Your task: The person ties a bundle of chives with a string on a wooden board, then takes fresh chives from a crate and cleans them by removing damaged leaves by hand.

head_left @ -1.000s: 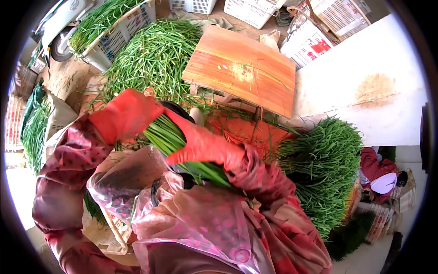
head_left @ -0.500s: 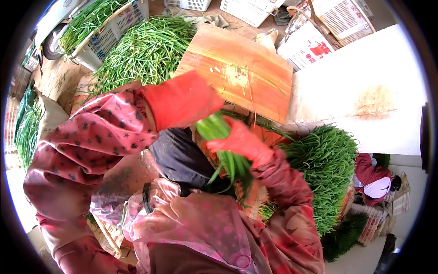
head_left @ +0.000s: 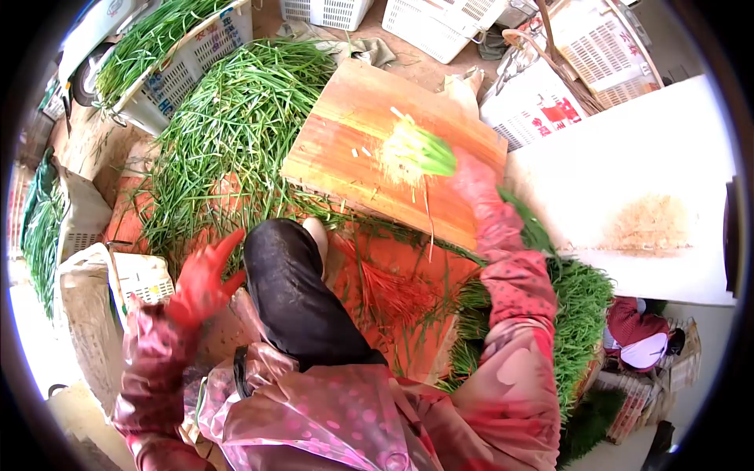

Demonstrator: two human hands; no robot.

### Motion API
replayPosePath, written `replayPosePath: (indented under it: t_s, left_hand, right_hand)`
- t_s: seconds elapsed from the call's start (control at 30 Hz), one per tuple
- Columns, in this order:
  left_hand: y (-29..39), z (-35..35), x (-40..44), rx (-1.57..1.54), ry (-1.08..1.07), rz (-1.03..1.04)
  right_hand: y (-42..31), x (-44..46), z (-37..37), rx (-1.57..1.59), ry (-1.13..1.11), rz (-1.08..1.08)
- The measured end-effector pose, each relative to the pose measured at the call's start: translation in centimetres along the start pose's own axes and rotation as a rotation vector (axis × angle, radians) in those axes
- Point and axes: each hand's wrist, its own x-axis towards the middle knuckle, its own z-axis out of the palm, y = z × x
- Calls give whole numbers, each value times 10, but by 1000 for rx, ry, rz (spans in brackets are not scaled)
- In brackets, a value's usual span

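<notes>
My right hand (head_left: 476, 177), in a red glove and blurred by motion, is closed around a bunch of chives (head_left: 428, 151). The pale stem ends point left over the wooden board (head_left: 345, 114), above its patch of cut bits. Whether the bunch touches the wood I cannot tell. Two small white stem pieces lie on the board. My left hand (head_left: 203, 284), also red-gloved, is empty with its fingers spread, left of my dark-trousered knee. A heap of loose chives (head_left: 243, 110) lies ahead of it.
At my right stands a dense stack of chives (head_left: 581, 322). Red strings (head_left: 393, 294) lie on the orange floor covering. White crates (head_left: 436, 27) line the back, and a crate of chives (head_left: 196, 59) is at the upper left. Another person (head_left: 638, 337) is at far right.
My right hand has carried the chives from near my lap forward and right, over the board. My left hand has pulled back to the left from beside the bunch.
</notes>
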Motion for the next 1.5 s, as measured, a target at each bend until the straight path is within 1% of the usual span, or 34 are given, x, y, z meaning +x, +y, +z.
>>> replayPosePath:
  t_s: [0.1,0.17,0.2,0.27,0.3,0.33,0.4,0.43,0.47,0.5,0.53,0.57,0.6,0.63,0.67,0.7,0.73,0.8,0.83,0.87,0.9,0.93,1.0,1.07,1.17,1.2,1.27,1.3,1.33,1.37,1.4,1.43,1.47,1.5]
  left_hand:
    - [-10,13,-41,-101,47,-47]
    - [-9,13,-64,-245,16,-288]
    - [-10,16,-74,-243,20,-296]
    - [-13,23,-90,-378,67,-422]
    - [-11,27,-92,-417,95,-469]
    - [-9,28,-92,-421,111,-482]
    - [-3,25,-97,-304,114,-377]
    - [0,16,-97,-229,90,-373]
    - [3,13,-101,-163,125,-351]
    - [4,10,-110,-88,157,-350]
    - [0,7,-121,-73,124,-397]
    - [1,-1,-129,-109,158,-427]
    - [-8,-3,-141,-166,291,-392]
    - [-13,-6,-156,-239,429,-379]
    - [-12,-15,-173,-198,564,-466]
    - [-20,-19,-194,-202,759,-534]
    - [-31,-22,-212,-206,951,-586]
    - [-52,-24,-266,-396,1219,-850]
    - [-70,-19,-300,-533,1353,-892]
    - [-80,-15,-335,-663,1484,-930]
    - [-93,-7,-372,-677,1527,-999]
    - [-103,2,-405,-701,1564,-1065]
    - [-117,24,-455,-663,1635,-1165]
    - [-135,57,-498,-618,1606,-1212]
    - [-158,95,-527,-634,1587,-1261]
    - [-165,98,-526,-645,1595,-1271]
    - [-181,92,-510,-560,1408,-1368]
    - [-193,88,-499,-544,1325,-1413]
    - [-208,85,-485,-430,1247,-1421]
    - [-226,82,-470,-317,1165,-1423]
    - [-246,82,-458,-269,1114,-1391]
    - [-265,72,-444,-198,988,-1377]
    - [-290,75,-435,-113,960,-1314]
    - [-311,69,-421,-29,923,-1295]
  right_hand:
    - [5,34,83,83,7,-11]
    - [-7,48,85,90,22,-40]
    - [-12,53,81,82,40,-62]
    - [-21,64,77,122,49,-86]
    - [-24,72,75,80,72,-129]
    - [-29,79,71,38,92,-177]
    - [-41,70,51,9,-20,-108]
    - [-41,70,47,39,-83,-116]
    - [-36,75,44,71,-157,-148]
    - [-35,75,42,141,-168,-157]
    - [-34,83,45,206,-180,-213]
    - [-32,92,48,272,-196,-269]
    - [-38,97,51,190,-131,-246]
    - [-51,101,45,242,-135,-273]
    - [-73,100,41,232,-126,-276]
    - [-99,96,35,242,-269,-215]
    - [-130,101,43,235,-281,-267]
    - [-183,107,60,359,-437,-437]
    - [-242,89,47,266,-406,-567]
    - [-305,66,30,324,-453,-587]
    - [-364,44,20,378,-501,-603]
    - [-410,29,22,453,-496,-724]
    - [-497,6,33,447,-439,-983]
    - [-578,-16,58,568,-426,-1062]
    - [-681,-52,87,570,-357,-1089]
    - [-710,-59,101,520,-292,-1111]
    - [-758,-71,115,454,-245,-1181]
    - [-774,-74,135,471,-200,-1165]
    - [-785,-77,155,489,-157,-1150]
    - [-794,-84,151,405,-100,-1136]
    - [-798,-82,154,586,-239,-1098]
    - [-802,-76,159,477,-206,-1090]
    - [-801,-69,159,365,-171,-1072]
    - [-805,-71,151,295,-227,-1011]
